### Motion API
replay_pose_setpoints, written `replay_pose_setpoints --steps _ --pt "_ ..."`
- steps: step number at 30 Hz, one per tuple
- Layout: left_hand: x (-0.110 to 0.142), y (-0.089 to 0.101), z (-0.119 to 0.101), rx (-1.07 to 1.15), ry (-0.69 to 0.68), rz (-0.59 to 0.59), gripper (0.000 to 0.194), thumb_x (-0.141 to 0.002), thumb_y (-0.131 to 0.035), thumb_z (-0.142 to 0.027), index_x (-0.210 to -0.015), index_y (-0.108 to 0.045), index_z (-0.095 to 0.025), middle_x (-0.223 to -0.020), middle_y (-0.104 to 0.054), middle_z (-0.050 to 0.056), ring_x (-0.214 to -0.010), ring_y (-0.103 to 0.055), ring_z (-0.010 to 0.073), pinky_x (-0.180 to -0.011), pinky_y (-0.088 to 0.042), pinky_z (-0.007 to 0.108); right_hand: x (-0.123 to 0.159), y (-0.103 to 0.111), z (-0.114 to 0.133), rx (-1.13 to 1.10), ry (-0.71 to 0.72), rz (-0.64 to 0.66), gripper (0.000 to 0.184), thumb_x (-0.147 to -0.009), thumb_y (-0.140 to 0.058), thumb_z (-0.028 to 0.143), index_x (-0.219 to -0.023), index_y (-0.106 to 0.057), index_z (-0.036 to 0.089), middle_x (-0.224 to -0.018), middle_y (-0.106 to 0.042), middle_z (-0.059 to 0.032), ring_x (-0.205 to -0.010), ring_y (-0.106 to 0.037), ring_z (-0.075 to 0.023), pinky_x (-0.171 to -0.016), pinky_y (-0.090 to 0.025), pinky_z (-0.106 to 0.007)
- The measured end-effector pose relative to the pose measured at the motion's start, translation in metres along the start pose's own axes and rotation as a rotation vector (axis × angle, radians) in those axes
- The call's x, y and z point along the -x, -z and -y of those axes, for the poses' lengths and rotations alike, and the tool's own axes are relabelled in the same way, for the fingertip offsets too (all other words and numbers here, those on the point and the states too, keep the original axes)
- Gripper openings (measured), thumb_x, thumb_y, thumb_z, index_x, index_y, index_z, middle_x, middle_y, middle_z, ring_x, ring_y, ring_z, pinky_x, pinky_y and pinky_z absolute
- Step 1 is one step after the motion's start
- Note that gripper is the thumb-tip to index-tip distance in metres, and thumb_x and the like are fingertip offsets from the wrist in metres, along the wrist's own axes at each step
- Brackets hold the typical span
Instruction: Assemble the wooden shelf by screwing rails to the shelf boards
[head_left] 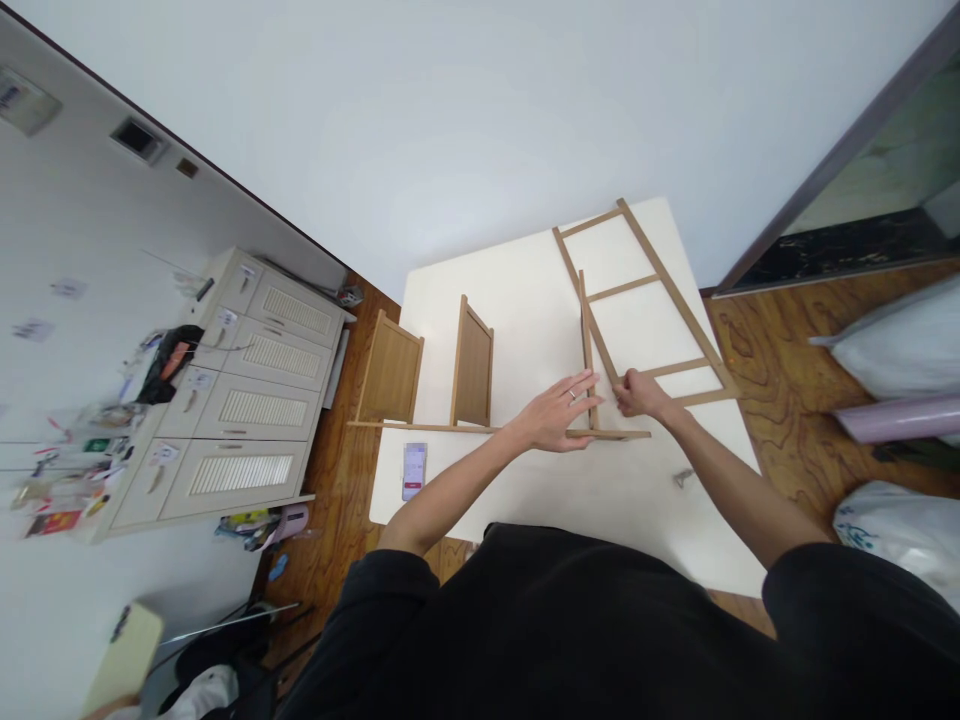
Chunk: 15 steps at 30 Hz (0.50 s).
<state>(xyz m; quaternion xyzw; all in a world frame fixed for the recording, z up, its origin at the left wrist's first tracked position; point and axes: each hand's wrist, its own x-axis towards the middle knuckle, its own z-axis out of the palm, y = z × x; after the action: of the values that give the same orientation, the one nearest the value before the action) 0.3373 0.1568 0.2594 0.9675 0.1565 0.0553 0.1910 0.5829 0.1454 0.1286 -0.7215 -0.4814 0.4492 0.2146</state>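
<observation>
A wooden shelf assembly lies on the white table (517, 300): a long base rail (450, 428) carries two upright wooden panels (474, 362) and an upright narrow slat (586, 335) at its right end. My left hand (559, 412) lies open with fingers spread against that rail and slat. My right hand (637, 393) is closed at the lower end of a ladder-like wooden frame (645, 300), which lies flat on the table behind the slat.
A phone (414, 470) lies near the table's left front edge and a small metal piece (682, 478) at the right. A white drawer cabinet (240, 400) stands left, with white bags (900, 345) and a purple roll (900, 417) on the wooden floor right.
</observation>
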Motion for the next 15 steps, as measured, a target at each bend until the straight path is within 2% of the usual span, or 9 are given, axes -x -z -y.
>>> replay_pose_setpoints --steps 2,5,7,9,10,13,15 --pt "0.001 -0.003 0.001 0.039 -0.011 -0.035 0.074 -0.089 -0.06 -0.044 -0.15 -0.032 -0.014 -0.163 -0.022 0.018 -0.154 -0.013 0.0276 -0.125 -0.023 0.051 0.02 0.016 -0.008 -0.073 -0.045 -0.006 0.019 -0.078 -0.068 0.025 -0.077 -0.048 0.022 -0.062 -0.071 -0.0038 -0.063 -0.071 -0.0204 -0.066 -0.057 -0.031" --pt "0.001 -0.006 0.002 0.097 -0.016 -0.078 0.083 -0.09 -0.059 -0.046 -0.154 -0.02 -0.011 -0.161 -0.027 0.019 -0.154 -0.015 0.026 -0.125 -0.025 0.049 0.06 0.032 -0.021 -0.299 -0.021 -0.075 0.022 -0.08 -0.066 0.031 -0.087 -0.047 0.023 -0.067 -0.072 -0.0023 -0.063 -0.072 -0.0187 -0.066 -0.059 -0.03" --pt "0.002 -0.008 0.003 0.114 -0.012 -0.086 0.085 -0.09 -0.059 -0.046 -0.155 -0.017 -0.012 -0.161 -0.028 0.019 -0.154 -0.016 0.0249 -0.125 -0.026 0.048 0.091 0.034 -0.028 -0.42 0.001 -0.168 0.034 -0.079 -0.069 0.039 -0.101 -0.049 0.022 -0.068 -0.072 -0.0029 -0.064 -0.072 -0.0199 -0.067 -0.06 -0.033" --pt "0.003 -0.01 0.003 0.111 -0.002 -0.087 0.084 -0.089 -0.06 -0.046 -0.154 -0.018 -0.013 -0.161 -0.026 0.019 -0.154 -0.015 0.0248 -0.125 -0.026 0.048 0.124 0.031 -0.031 -0.488 -0.014 -0.277 0.047 -0.08 -0.068 0.046 -0.114 -0.048 0.021 -0.072 -0.073 -0.0044 -0.063 -0.072 -0.0209 -0.068 -0.062 -0.037" --pt "0.003 -0.011 0.004 0.106 0.003 -0.088 0.084 -0.089 -0.06 -0.046 -0.154 -0.019 -0.014 -0.162 -0.024 0.019 -0.154 -0.015 0.0251 -0.125 -0.026 0.048 0.139 0.028 -0.031 -0.498 -0.026 -0.318 0.046 -0.081 -0.066 0.05 -0.114 -0.051 0.022 -0.075 -0.074 -0.0057 -0.065 -0.072 -0.0216 -0.07 -0.063 -0.039" --pt "0.004 -0.015 0.006 0.102 0.016 -0.104 0.086 -0.087 -0.062 -0.049 -0.154 -0.021 -0.014 -0.163 -0.02 0.019 -0.154 -0.015 0.0269 -0.124 -0.027 0.049 0.18 0.012 -0.026 -0.58 -0.029 -0.383 0.039 -0.085 -0.058 0.058 -0.1 -0.062 0.022 -0.094 -0.076 -0.0126 -0.088 -0.075 -0.0263 -0.083 -0.063 -0.046" --pt "0.004 -0.016 0.007 0.1 0.021 -0.105 0.091 -0.087 -0.063 -0.051 -0.156 -0.017 -0.014 -0.163 -0.022 0.02 -0.153 -0.017 0.0269 -0.124 -0.026 0.049 0.201 -0.001 -0.019 -0.635 -0.02 -0.389 0.039 -0.083 -0.061 0.06 -0.098 -0.064 0.023 -0.102 -0.076 -0.013 -0.098 -0.074 -0.0274 -0.085 -0.063 -0.047"
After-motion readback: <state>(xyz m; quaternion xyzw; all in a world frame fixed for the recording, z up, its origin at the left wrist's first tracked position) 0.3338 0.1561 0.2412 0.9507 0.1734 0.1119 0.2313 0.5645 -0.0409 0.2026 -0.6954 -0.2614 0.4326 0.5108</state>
